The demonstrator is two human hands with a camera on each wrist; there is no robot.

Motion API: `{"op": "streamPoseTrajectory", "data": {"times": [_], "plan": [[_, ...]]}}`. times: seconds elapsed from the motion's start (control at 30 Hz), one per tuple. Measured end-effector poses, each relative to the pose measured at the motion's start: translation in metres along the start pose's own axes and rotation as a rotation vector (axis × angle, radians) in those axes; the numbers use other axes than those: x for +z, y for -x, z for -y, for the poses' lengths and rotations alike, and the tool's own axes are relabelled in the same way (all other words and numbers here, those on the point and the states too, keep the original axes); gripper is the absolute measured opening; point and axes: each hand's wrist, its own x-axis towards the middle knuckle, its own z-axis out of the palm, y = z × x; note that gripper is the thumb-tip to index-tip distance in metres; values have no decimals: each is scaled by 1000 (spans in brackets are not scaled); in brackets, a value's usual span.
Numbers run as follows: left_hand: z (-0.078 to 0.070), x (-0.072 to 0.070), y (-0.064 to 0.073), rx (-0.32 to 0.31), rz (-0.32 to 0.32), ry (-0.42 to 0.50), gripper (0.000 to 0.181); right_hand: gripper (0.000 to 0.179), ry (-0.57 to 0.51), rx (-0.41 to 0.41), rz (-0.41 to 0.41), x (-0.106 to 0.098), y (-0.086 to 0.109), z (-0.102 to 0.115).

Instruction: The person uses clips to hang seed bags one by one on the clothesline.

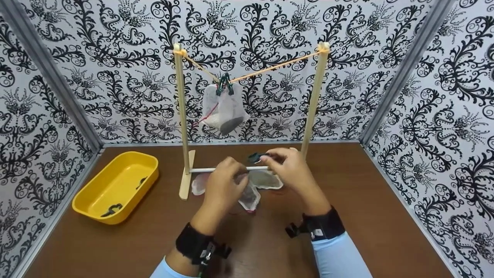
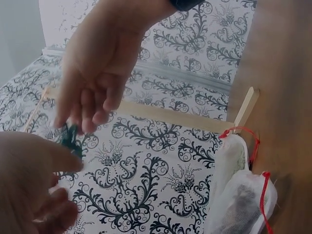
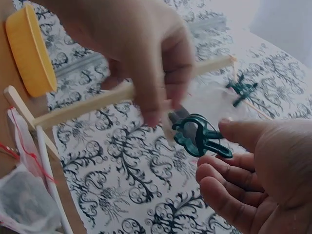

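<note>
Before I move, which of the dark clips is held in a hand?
The clip pinched in the right hand; the hanging clips grip the orange line, and others lie in the yellow tub.

Open air leads you between the hanging white bundle (image 1: 231, 106) and the right wooden post (image 1: 315, 96), beneath the sloping orange cord (image 1: 278, 67). The bundle obstructs you nearer the left post (image 1: 180, 104); lower, your right hand (image 1: 290, 166), pinching a green clip (image 3: 201, 134), stands this side of a white rod (image 1: 202, 170).
</note>
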Motion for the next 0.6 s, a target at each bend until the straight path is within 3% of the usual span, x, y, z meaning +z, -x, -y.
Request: {"op": "streamPoseTrajectory", "data": {"times": [0.17,0.23,0.37,0.5,0.6], "plan": [[8,14,11,22,347,-109,18,15,-46,39,-104,-12,-3,-6],[12,23,17,41,447,-141,21,12,-85,61,-136,-15,-3,-7],[17,37,27,70,543,-237,36,9,-138,74,-184,-20,-3,-10],[16,44,35,53,578,-314,46,10,-143,67,-202,-22,-3,-13],[14,47,37,29,585,-354,41,10,-138,55,-204,-24,-3,-14]]}}
